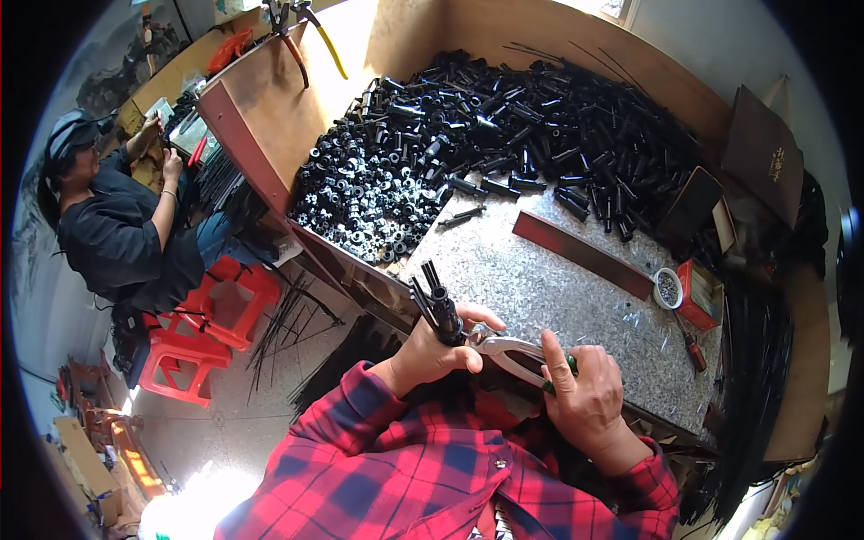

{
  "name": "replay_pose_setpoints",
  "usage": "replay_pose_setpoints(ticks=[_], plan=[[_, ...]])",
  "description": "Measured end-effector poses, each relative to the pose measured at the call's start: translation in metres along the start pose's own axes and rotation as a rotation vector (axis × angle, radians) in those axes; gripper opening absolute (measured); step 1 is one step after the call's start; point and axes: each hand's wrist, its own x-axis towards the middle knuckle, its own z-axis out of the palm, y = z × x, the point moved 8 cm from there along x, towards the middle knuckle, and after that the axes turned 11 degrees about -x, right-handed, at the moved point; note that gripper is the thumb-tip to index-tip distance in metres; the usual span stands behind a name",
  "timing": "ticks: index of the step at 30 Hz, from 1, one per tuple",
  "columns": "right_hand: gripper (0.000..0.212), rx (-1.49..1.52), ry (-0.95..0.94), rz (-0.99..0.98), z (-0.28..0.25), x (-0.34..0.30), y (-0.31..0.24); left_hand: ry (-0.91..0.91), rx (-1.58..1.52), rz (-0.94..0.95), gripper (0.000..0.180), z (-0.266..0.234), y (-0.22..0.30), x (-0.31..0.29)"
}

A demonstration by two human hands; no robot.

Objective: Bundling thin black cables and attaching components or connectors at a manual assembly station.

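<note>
My left hand (423, 354) is closed round a black tubular part (441, 312) with several thin black prongs standing up from its top. In my right hand (587, 396) is a pair of silver pliers (515, 347) with green on the handles. The index finger of that hand points up while the others wrap the handle. The pliers' jaws meet the lower end of the tubular part, beside my left thumb; whether they grip it I cannot tell. Both hands are over the near edge of the speckled worktop (504, 288).
Black tubular parts (522, 135) and small shiny fittings (360, 193) lie heaped at the back. A red bar (580, 255), a white cup of small bits (667, 289), a red box (696, 295) and a screwdriver (694, 352) lie to the right. A co-worker (117, 216) sits left, beyond a wooden partition (247, 144).
</note>
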Motion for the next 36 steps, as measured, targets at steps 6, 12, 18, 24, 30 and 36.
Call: replay_pose_setpoints(ticks=[6,12,18,24,30,36], plan=[[0.067,-0.048,0.016,-0.018,-0.004,-0.001,0.0,-0.024,0.054,0.031,0.084,0.003,-0.001,-0.001],[0.073,-0.069,0.016,-0.038,-0.009,-0.005,0.001,-0.021,0.026,0.074,0.057,0.004,-0.011,-0.002],[0.075,-0.068,0.001,-0.066,-0.015,-0.008,0.006,-0.02,0.163,0.139,0.055,0.013,-0.004,-0.002],[0.066,0.112,-0.226,-0.013,-0.016,-0.005,0.009,-0.008,0.128,-0.017,0.066,0.013,-0.015,-0.002],[0.066,0.151,-0.15,0.01,-0.014,-0.009,0.012,-0.073,0.042,-0.031,0.062,0.023,-0.001,0.001],[0.071,0.097,0.014,-0.054,-0.034,-0.012,0.018,-0.08,0.012,-0.1,0.094,0.02,-0.001,0.001]])
